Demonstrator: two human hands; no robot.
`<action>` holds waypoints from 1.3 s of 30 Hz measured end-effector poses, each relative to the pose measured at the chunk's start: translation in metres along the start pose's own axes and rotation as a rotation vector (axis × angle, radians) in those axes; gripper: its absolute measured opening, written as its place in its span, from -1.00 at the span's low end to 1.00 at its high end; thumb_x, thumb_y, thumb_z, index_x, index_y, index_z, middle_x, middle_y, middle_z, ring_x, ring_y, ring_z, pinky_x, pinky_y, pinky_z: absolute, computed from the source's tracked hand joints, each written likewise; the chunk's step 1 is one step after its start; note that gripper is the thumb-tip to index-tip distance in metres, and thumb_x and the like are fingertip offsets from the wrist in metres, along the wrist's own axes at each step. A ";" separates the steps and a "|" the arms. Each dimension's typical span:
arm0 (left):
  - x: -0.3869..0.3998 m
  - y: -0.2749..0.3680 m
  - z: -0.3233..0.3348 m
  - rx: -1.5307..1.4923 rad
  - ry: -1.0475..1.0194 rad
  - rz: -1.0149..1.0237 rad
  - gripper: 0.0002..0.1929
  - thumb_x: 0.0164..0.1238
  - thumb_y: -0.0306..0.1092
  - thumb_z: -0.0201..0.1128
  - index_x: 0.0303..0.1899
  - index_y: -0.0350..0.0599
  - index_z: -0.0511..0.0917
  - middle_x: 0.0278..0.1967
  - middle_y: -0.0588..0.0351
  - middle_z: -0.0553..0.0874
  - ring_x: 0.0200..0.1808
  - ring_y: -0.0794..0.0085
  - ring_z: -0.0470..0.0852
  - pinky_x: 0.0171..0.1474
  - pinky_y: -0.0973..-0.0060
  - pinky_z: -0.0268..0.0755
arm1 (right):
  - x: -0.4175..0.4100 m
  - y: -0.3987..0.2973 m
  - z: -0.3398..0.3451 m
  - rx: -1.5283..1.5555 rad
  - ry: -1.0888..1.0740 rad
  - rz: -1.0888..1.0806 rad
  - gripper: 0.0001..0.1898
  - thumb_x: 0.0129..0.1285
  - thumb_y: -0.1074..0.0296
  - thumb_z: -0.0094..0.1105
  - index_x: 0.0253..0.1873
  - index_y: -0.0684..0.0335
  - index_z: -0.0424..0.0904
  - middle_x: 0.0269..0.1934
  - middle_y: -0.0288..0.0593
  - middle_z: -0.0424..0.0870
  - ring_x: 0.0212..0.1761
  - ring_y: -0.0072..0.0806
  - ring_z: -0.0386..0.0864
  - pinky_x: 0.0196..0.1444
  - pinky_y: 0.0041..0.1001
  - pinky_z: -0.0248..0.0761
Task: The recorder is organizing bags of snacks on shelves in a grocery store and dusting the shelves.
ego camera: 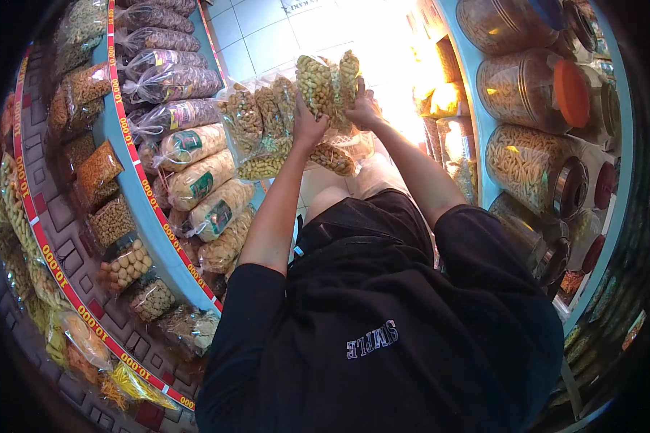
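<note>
My left hand [310, 129] grips a clear plastic bag of pale, knobbly snacks [313, 78] near its lower left side. My right hand [365, 107] is on a narrower-looking bag of similar snacks [349, 73], its index finger stretched up along the bag's side. The two bags stand upright side by side, close together. To the left of my left hand, more snack bags [242, 118] stand in a row, with a greenish-yellow one [262, 165] below them. Under my hands lies a browner bag [333, 158], next to a pale plastic basket [357, 144], partly hidden.
Left, tiered blue shelves with a red price strip [141, 168] carry bagged snacks [194, 162]. On the right, a blue shelf [479, 108] holds large lidded jars [525, 89] close to my right arm. Glare washes out part of the tiled floor [260, 32].
</note>
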State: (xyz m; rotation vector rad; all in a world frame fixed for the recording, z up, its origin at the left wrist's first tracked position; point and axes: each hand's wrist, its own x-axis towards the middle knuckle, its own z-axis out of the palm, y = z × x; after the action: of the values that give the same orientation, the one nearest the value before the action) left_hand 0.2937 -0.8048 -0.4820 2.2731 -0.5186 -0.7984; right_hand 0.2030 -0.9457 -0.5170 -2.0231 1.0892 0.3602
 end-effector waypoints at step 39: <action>0.000 -0.012 -0.018 -0.014 -0.238 0.005 -0.20 0.02 -0.32 0.35 0.33 -0.21 0.14 -0.01 -0.11 0.57 -0.04 0.21 0.58 0.05 0.39 0.40 | 0.008 0.054 0.012 0.347 -0.021 -0.028 -0.08 0.12 -0.17 0.17 0.40 0.28 -0.06 0.20 0.25 0.33 0.28 0.04 0.29 0.27 -0.17 0.20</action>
State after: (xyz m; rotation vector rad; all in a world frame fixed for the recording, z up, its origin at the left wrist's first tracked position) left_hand 0.3073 -0.7882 -0.4795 2.1749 -0.6234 -1.0738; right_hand 0.1662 -0.9586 -0.5566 -1.7210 1.0303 0.1639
